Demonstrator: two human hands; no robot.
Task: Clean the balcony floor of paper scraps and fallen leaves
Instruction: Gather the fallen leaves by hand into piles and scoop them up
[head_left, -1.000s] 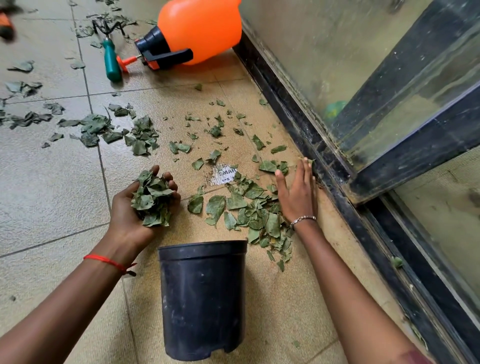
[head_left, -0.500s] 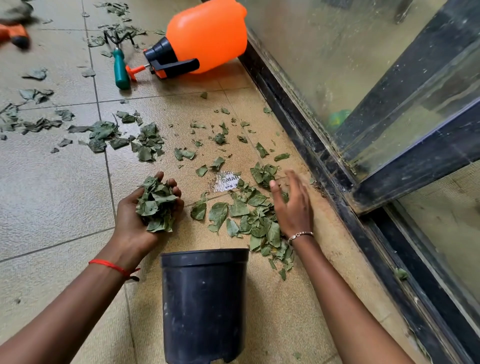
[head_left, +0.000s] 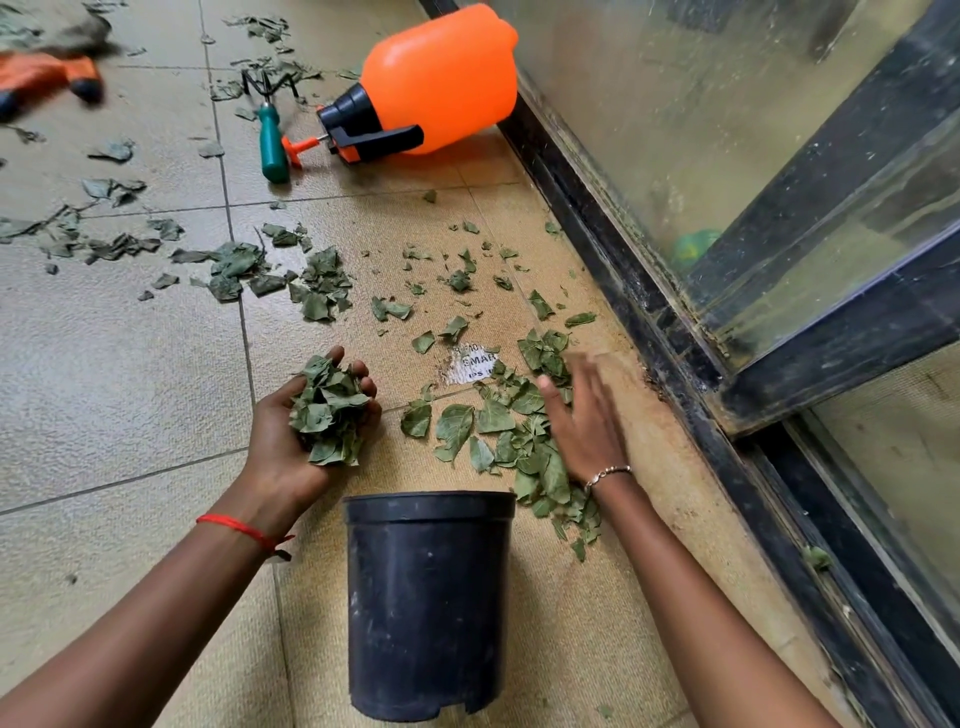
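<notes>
Head view, looking down at your two bare hands over a tiled floor (head_left: 130, 374). Your left hand (head_left: 306, 415) is palm up, fingers (head_left: 358, 376) curled around a clump of leaves (head_left: 330, 410). Your right hand (head_left: 587, 421) is blurred, palm down, fingers spread apart, touching a leaf pile (head_left: 519, 431) that lies between your hands. A paper scrap (head_left: 470, 366) sits just beyond that pile. A black pot (head_left: 428, 603) stands upright nearer you than both hands. Far beyond your fingers lie scattered leaves (head_left: 317, 286), an orange sprayer (head_left: 436, 83) and a green-handled rake (head_left: 270, 140). A glass door (head_left: 727, 156) runs along the right.
</notes>
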